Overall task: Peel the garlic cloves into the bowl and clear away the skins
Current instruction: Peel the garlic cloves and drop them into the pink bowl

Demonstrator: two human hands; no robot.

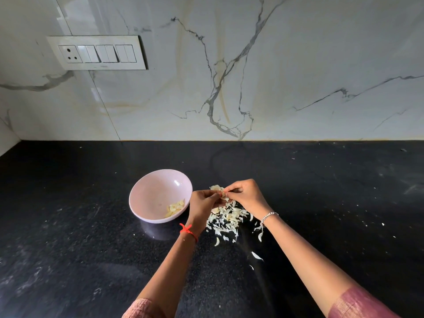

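Left hand and right hand meet above black worktop, fingertips of both pinching one garlic clove. Pale bowl just left of hands, peeled cloves inside. Skins heaped beneath hands.

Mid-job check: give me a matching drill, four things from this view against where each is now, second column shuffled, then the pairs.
1 peeled cloves
2 skins
3 held clove
4 red thread

A pinched between left hand and right hand
B inside the bowl
C on the left wrist
D heaped on the counter

Pairs: 1-B, 2-D, 3-A, 4-C.
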